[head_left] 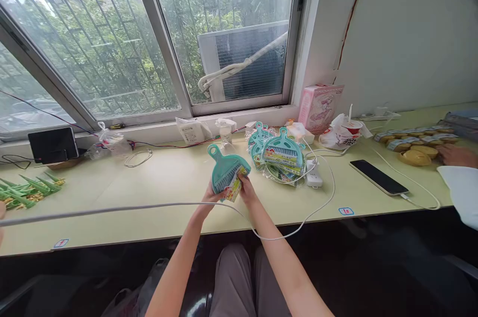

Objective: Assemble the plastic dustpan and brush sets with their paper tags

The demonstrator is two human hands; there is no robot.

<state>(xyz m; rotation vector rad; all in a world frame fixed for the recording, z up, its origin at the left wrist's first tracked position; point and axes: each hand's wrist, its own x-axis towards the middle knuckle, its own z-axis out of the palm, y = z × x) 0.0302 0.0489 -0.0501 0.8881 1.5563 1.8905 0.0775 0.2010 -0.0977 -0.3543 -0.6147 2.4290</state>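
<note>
Knees in grey-brown trousers (235,262) poke out just below the table edge, with two bare forearms reaching over them. Left hand (213,194) has its fingers curled round the lower left side of a teal plastic dustpan (226,165) with a looped handle, and right hand (245,188) is pinching its lower right side along with a printed yellow card (235,185). There's a bristled brush (224,180) sitting in the pan, card partly over it. The whole lot is held up over the pale yellow-green table (130,217), handle pointing away towards the window side. A long white cable (149,206) sweeps across in front of the forearms.

Bit further right, there's a pile of teal dustpan sets in clear wrap (282,155), right beside a white power strip (313,175), then a black-screened phone (379,177) with a cable plugged in. Green spiky pieces (30,190) lie way over left, and at far right another person's hand (455,155) is next to some round yellow items (414,156). Pink printed box (319,107) stands by the wall, and behind it all is a metal-framed sliding window (224,8) with leafy trees outside
</note>
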